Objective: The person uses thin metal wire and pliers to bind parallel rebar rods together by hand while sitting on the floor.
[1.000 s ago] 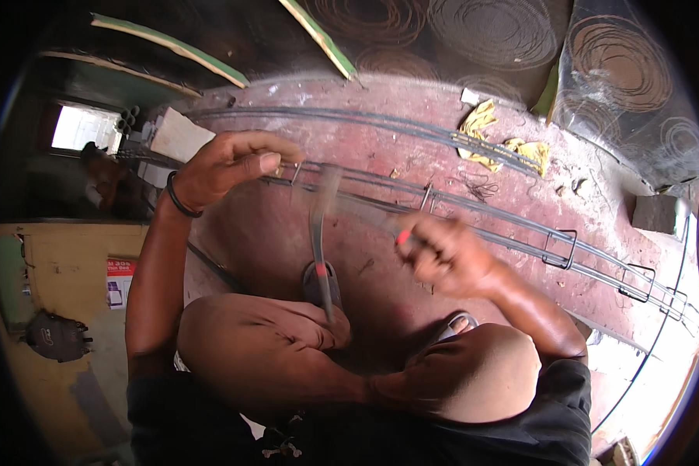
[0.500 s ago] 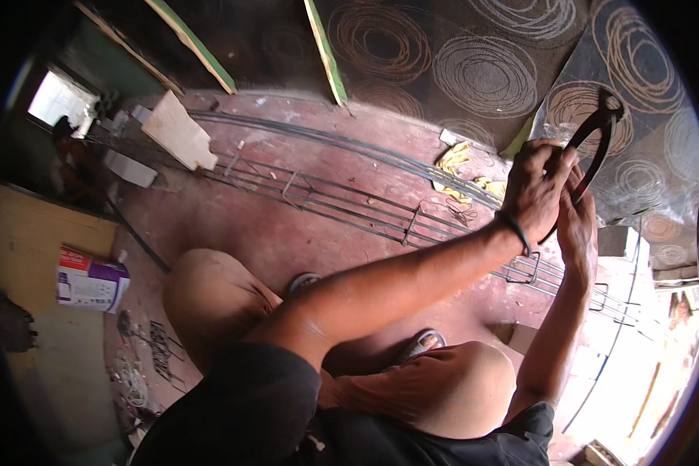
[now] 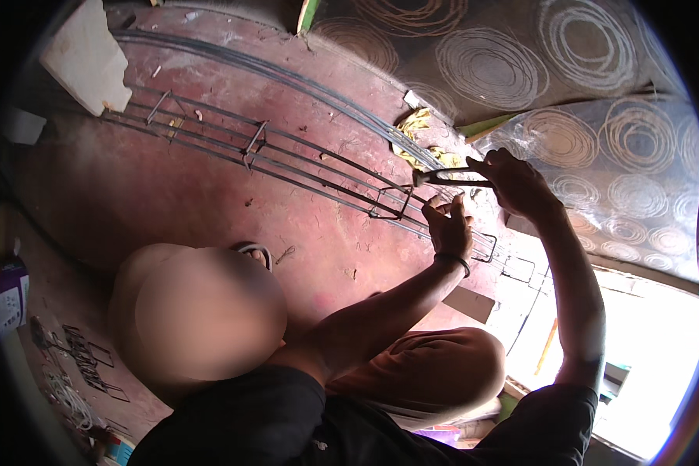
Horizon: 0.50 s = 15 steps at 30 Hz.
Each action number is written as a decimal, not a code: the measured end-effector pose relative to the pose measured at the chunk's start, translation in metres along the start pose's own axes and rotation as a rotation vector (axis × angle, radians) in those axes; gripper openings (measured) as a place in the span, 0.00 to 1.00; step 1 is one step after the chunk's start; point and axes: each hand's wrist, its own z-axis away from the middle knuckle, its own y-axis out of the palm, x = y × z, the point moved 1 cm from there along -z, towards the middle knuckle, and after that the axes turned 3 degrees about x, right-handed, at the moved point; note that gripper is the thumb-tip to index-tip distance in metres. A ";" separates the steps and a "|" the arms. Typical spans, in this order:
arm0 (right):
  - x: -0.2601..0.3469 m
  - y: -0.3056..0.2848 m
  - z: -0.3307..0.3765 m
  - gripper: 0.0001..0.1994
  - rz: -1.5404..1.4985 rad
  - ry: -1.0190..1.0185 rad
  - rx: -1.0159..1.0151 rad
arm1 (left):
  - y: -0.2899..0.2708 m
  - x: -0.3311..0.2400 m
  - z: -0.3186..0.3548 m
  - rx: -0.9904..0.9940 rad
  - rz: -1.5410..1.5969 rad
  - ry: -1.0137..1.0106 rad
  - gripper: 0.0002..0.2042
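Gripping pincers [image 3: 435, 179], right hand [image 3: 518, 185] outstretched

Dark, spread pincers [image 3: 426, 178] apparently hang above the long steel-rod cage [image 3: 324, 184].

- Floor [image 3: 210, 225]: dull brick red, blotched with pale grey dust.
- Rod frame [image 3: 255, 146]: dark grey to near black, its cross-loops equally dark.
- Long bars [image 3: 287, 76]: plain bluish grey.
- Pincers [image 3: 422, 179]: blackish handles, head grey-brown.
- Wall sheet [image 3: 493, 68]: charcoal-brown ground, scribbled rings in whitish grey and copper.
- Cloth [image 3: 413, 126]: yellow, dark mottling.
- Board [image 3: 85, 58]: off-white, faintly cream.
- Edge strip [image 3: 308, 15]: green.
- Wristband [image 3: 464, 262]: black.
- Shirt [image 3: 248, 404]: black.
- Trousers [image 3: 435, 373]: plain tan, browner in shade.
- Packet [image 3: 9, 299]: purple and white.
- Cord [image 3: 70, 400]: whitish.
- Bent wire pieces [image 3: 85, 357]: black.
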 end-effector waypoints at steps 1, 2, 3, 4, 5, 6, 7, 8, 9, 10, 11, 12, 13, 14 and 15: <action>-0.004 -0.005 -0.007 0.27 0.029 0.021 0.109 | 0.000 -0.007 -0.003 -0.009 0.019 -0.016 0.26; -0.006 -0.010 -0.013 0.27 0.036 0.015 0.125 | -0.002 -0.013 -0.008 0.018 0.003 -0.058 0.27; -0.009 -0.014 -0.017 0.28 0.081 -0.027 0.080 | -0.003 -0.016 -0.012 0.045 -0.012 -0.101 0.27; -0.011 -0.018 -0.021 0.29 0.123 -0.071 0.034 | -0.004 -0.018 -0.015 0.038 0.000 -0.112 0.27; -0.011 -0.023 -0.023 0.30 0.125 -0.069 0.041 | -0.004 -0.020 -0.016 0.062 -0.036 -0.115 0.27; -0.010 -0.025 -0.027 0.30 0.128 -0.071 0.056 | -0.003 -0.020 -0.017 0.087 -0.072 -0.118 0.27; -0.009 -0.027 -0.031 0.30 0.135 -0.099 0.093 | -0.001 -0.019 -0.017 0.074 -0.039 -0.126 0.25; -0.008 -0.029 -0.037 0.31 0.140 -0.130 0.123 | -0.001 -0.019 -0.018 0.068 -0.035 -0.132 0.25; -0.008 -0.032 -0.040 0.31 0.139 -0.135 0.132 | -0.002 -0.018 -0.019 0.076 0.007 -0.172 0.24; -0.007 -0.033 -0.043 0.32 0.168 -0.144 0.166 | -0.002 -0.018 -0.021 0.082 0.050 -0.212 0.23; -0.007 -0.035 -0.044 0.32 0.200 -0.151 0.202 | -0.002 -0.014 -0.025 0.103 0.003 -0.200 0.22; -0.007 -0.037 -0.046 0.32 0.202 -0.155 0.212 | -0.002 -0.010 -0.028 0.098 0.010 -0.207 0.22; -0.006 -0.038 -0.047 0.33 0.191 -0.162 0.209 | -0.002 -0.005 -0.030 0.098 0.029 -0.208 0.22; -0.006 -0.039 -0.049 0.34 0.179 -0.169 0.202 | -0.002 -0.004 -0.032 0.098 0.047 -0.205 0.21; -0.004 -0.040 -0.051 0.34 0.181 -0.175 0.210 | -0.002 -0.002 -0.034 0.092 0.053 -0.209 0.21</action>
